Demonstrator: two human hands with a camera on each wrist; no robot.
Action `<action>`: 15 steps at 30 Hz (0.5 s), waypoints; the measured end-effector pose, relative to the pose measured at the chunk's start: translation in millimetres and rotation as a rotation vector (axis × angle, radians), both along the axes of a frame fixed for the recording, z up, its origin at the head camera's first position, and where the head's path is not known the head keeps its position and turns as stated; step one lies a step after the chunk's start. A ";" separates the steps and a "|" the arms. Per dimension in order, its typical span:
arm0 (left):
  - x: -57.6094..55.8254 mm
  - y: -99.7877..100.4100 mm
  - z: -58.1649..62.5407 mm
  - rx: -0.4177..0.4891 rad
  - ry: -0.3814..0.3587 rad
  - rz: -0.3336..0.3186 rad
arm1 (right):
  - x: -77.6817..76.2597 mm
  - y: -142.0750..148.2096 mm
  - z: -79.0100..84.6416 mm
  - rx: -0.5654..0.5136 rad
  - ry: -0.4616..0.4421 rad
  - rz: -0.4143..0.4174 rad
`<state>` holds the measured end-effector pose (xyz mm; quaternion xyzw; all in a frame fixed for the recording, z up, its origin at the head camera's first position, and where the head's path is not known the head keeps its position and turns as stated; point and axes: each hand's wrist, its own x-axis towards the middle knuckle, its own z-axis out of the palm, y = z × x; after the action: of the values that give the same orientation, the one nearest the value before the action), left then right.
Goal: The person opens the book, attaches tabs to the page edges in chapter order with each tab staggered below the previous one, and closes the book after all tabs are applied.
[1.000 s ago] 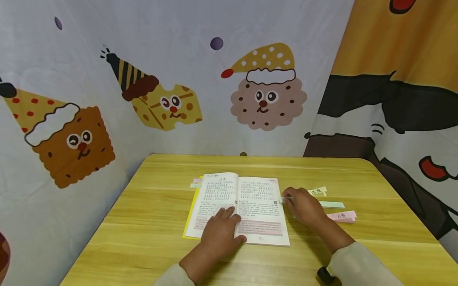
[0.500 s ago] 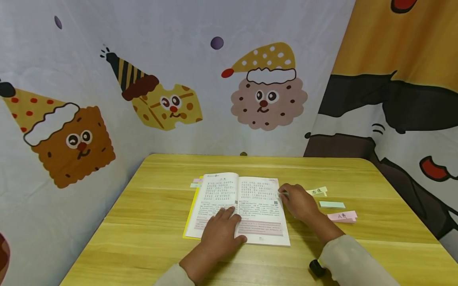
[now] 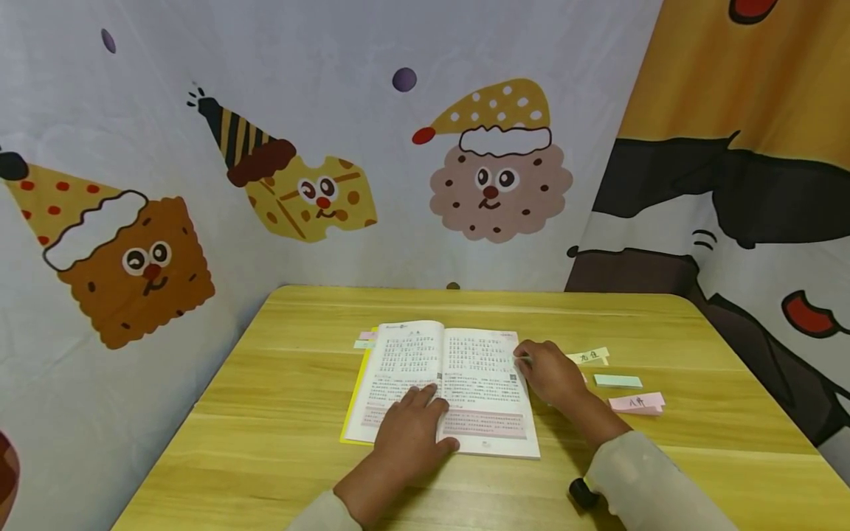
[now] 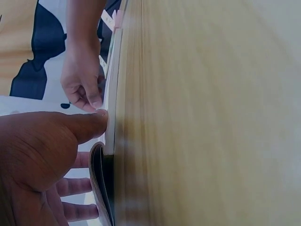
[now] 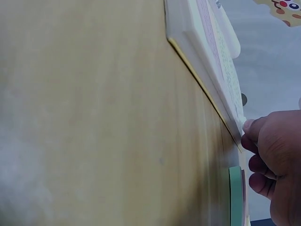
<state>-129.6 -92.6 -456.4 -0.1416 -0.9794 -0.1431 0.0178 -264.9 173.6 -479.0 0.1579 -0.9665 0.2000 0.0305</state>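
Note:
An open book [image 3: 481,354] with printed pages and a yellow cover edge lies on the table. Across its lower middle rests my left hand [image 3: 410,435], fingers spread on the pages; the left wrist view shows its thumb [image 4: 87,126] at the book's near edge. At the right page's outer edge, my right hand [image 3: 551,376] pinches a small pale-green sticky note [image 3: 523,358] between thumb and fingertips, most of it hidden. Right of that hand lie a yellow note with handwriting [image 3: 589,355], a green sticky-note pad [image 3: 617,381] and a pink note with handwriting [image 3: 636,403].
Pink and green tabs [image 3: 364,340] stick out from the book's left edge. The wooden table [image 3: 265,413] reaches back to a cartoon-printed cloth [image 3: 345,59]. A black object [image 3: 584,494] sits at the right sleeve.
My right hand has moved slightly left and away from me, bringing the green sticky note from beside the book to over the right page's edge. My left hand has stayed put.

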 end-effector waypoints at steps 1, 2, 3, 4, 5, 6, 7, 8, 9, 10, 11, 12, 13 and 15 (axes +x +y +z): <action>-0.1 -0.1 0.0 0.001 0.000 0.001 | -0.3 -0.3 -0.1 0.000 0.002 0.001; -0.3 -0.1 -0.2 0.001 -0.001 0.001 | -0.5 -0.5 -0.2 0.001 0.005 0.003; -0.5 -0.2 -0.2 0.002 -0.002 0.002 | -0.8 -0.7 -0.4 0.002 0.006 0.004; -0.6 -0.2 -0.3 0.002 -0.004 0.002 | -1.0 -1.1 -0.5 0.003 0.007 0.005; -0.7 -0.3 -0.2 0.002 -0.005 0.002 | -1.2 -1.4 -0.6 0.007 0.009 0.007; -0.6 -0.2 -0.3 0.002 -0.007 0.003 | -1.4 -1.8 -0.6 0.011 0.011 0.006; -0.7 -0.1 -0.1 0.001 -0.008 0.002 | -1.6 -2.1 -0.5 0.014 0.013 0.006; -0.7 -0.1 0.1 -0.002 -0.009 0.002 | -1.7 -2.3 -0.5 0.018 0.015 0.006; -0.7 0.0 0.4 -0.003 -0.009 0.002 | -1.7 -2.6 -0.4 0.019 0.017 0.006; -0.6 0.1 0.5 -0.004 -0.009 0.001 | -1.7 -2.8 -0.4 0.019 0.020 0.007; -0.6 0.1 0.6 -0.006 -0.009 0.001 | -1.6 -3.1 -0.4 0.019 0.024 0.009; -0.8 0.1 0.6 -0.008 -0.007 0.001 | -1.3 -3.2 -0.2 0.018 0.027 0.007; -0.9 0.1 0.6 -0.010 -0.005 0.000 | -1.3 -3.4 -0.1 0.017 0.032 0.009; -1.0 0.0 0.1 -0.012 -0.004 0.000 | -0.8 -3.8 0.1 0.019 0.042 0.010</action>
<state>-130.5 -92.6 -456.3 -0.1416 -0.9802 -0.1375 0.0152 -265.6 169.8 -479.0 0.1672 -0.9667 0.1875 0.0483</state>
